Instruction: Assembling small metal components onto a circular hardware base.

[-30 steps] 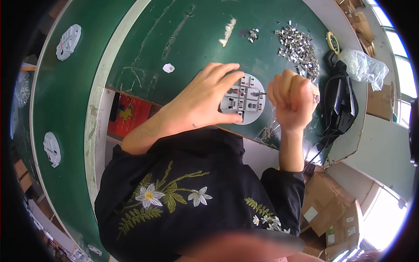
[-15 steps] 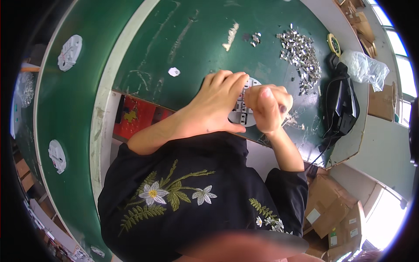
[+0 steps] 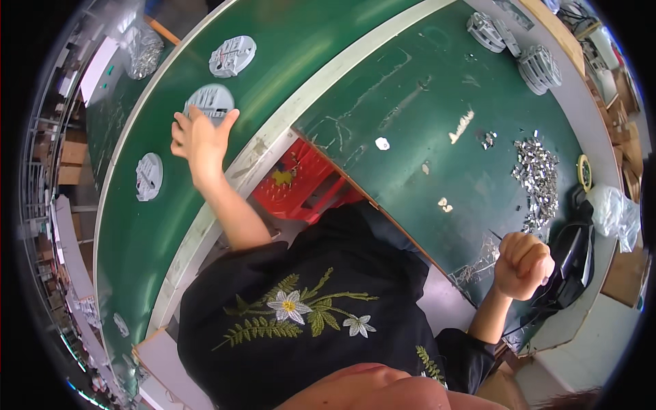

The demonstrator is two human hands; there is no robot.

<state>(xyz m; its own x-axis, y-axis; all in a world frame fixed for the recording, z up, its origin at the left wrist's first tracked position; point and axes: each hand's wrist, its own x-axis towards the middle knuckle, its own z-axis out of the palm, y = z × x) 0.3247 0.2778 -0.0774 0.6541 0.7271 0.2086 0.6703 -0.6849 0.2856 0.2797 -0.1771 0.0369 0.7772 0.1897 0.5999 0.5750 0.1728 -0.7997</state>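
Observation:
My left hand (image 3: 200,142) reaches over the green belt on the left, fingers spread. Its fingertips overlap the near edge of a round light-grey plastic piece (image 3: 213,98) lying there; whether they touch it I cannot tell. My right hand (image 3: 523,265) is a closed fist above the front right of the green table. A thin dark pointed tip (image 3: 495,234) sticks out of that fist; the rest of this tool is hidden by the fingers. Similar round grey pieces lie on the belt, one beyond the left hand (image 3: 232,57) and one nearer (image 3: 148,177).
A pale rail (image 3: 273,130) separates belt and table. Small shiny metal parts (image 3: 536,174) form a heap at the table's right, near a black device (image 3: 572,253), a clear plastic bag (image 3: 613,212) and a tape roll (image 3: 584,172). Stacked grey round pieces (image 3: 540,70) stand far right. A red stool (image 3: 294,181) is below.
My hands have parted: the left swung left to the belt, the right moved rightward. The round piece has left the table between them, and one now lies on the belt at my left hand.

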